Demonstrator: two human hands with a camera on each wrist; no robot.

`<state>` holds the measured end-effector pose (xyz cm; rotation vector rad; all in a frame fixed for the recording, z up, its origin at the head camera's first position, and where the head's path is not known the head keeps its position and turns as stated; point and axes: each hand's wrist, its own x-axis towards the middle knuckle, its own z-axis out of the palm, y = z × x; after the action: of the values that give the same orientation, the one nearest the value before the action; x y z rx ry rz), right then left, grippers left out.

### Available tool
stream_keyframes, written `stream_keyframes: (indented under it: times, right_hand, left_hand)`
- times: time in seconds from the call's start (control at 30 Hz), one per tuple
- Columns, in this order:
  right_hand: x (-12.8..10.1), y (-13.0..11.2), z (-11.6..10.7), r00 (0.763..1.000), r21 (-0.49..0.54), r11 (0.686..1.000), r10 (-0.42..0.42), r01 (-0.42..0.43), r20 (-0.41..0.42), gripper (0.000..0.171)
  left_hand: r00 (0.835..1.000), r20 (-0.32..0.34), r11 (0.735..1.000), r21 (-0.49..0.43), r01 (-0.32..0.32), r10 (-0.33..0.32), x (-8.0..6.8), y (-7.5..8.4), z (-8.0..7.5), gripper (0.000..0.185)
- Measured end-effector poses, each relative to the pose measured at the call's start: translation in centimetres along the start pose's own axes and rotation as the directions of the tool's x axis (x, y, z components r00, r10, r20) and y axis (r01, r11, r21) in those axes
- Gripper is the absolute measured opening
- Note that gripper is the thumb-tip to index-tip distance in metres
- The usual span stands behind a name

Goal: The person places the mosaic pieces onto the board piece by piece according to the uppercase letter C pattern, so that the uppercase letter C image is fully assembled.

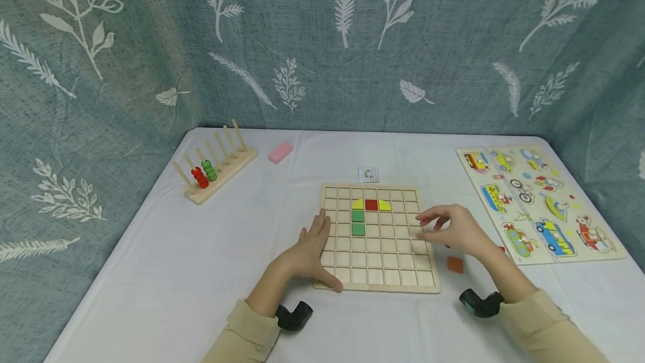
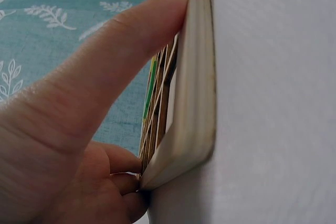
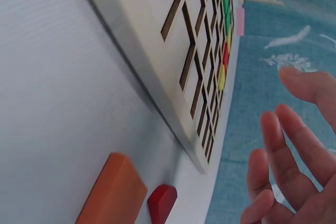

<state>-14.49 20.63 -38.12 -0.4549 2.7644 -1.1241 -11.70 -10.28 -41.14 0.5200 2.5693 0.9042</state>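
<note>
Bead stand (image 1: pixel 223 177), pink block (image 1: pixel 280 153), vehicle puzzle board (image 1: pixel 537 209)

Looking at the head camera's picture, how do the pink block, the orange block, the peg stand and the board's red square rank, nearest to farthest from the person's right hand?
From the right hand:
1. Orange block, just on the near side of it.
2. Red square, leftward, in the board.
3. Pink block, far left.
4. Peg stand, farthest left.
</note>
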Motion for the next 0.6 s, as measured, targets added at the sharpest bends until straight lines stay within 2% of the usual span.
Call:
stream_keyframes:
  times: [0.6]
  right_hand:
    - [-1.6, 1.4, -1.0, 0.999, -0.063, 0.998, 0.027, -0.029, -0.046, 0.032]
  left_hand:
    - [1.000, -0.008, 1.000, 0.006, -0.004, 0.004, 0.1, -0.1, 0.1, 0.135]
